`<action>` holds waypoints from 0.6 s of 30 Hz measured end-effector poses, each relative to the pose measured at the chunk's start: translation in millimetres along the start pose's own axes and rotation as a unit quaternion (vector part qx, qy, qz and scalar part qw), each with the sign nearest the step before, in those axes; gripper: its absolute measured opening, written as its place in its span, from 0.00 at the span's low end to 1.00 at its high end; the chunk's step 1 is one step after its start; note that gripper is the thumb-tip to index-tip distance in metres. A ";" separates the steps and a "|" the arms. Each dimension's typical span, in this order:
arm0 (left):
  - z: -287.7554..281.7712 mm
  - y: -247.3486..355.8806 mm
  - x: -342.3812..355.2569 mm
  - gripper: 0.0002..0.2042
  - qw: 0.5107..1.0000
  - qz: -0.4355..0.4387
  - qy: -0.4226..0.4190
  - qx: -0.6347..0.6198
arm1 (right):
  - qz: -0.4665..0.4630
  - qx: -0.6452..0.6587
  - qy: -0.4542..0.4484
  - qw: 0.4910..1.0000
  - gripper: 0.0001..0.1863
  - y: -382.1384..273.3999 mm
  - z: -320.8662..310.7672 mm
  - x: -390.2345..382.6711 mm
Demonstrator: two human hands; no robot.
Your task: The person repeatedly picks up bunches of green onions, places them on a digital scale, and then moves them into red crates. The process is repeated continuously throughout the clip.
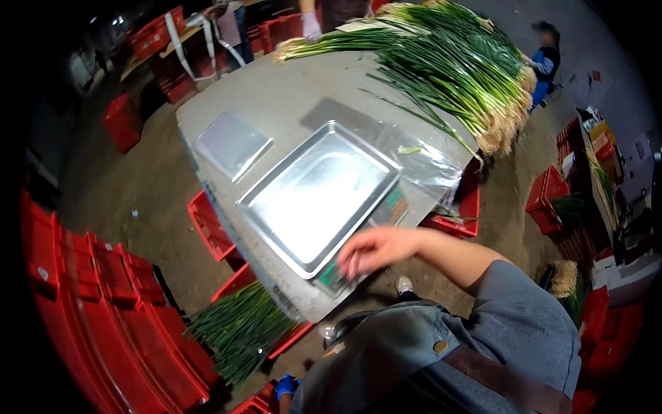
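Note:
My bare right hand [372,250] reaches in from the right, over the near edge of a weighing scale with a shiny metal tray [321,200]. Its fingers are loosely bent and somewhat smeared, with nothing seen in them, close to the scale's green panel [331,274]. Nothing lies on the tray. At the lower edge, beside my apron, a blue-gloved hand [286,386] shows in part; it seems to be my left hand, and its fingers are too small to read.
A big pile of green onions [448,62] covers the table's far right. Near it lies a clear plastic bag [431,159]; a flat stack of clear sheets [233,145] sits left. Red crates [131,310] line the left, and green stalks [241,331] fill one below the table. Other people stand beyond.

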State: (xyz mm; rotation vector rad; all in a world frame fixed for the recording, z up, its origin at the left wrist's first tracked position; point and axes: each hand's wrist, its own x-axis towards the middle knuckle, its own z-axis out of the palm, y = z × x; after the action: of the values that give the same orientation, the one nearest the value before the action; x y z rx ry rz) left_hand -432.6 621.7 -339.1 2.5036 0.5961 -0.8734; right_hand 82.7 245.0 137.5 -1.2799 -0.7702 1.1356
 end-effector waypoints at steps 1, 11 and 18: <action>-0.7 24.7 13.6 0.11 1.000 0.020 -0.019 -0.010 | -0.026 0.022 0.074 0.997 0.14 3.3 -39.7 -31.0; -154.3 456.8 14.7 0.15 0.924 0.161 -0.172 -0.302 | 0.269 -0.525 0.595 0.546 0.17 132.8 -393.0 -308.2; -278.8 810.0 22.9 0.19 0.749 0.257 -0.198 -0.578 | 0.253 -0.378 0.512 0.729 0.13 113.6 -426.9 -330.5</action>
State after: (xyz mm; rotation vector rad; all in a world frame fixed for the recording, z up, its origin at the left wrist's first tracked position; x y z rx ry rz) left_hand 136.2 107.0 42.7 1.1696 0.1469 -0.5053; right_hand 354.3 -215.2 0.1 -2.5834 0.0428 0.2640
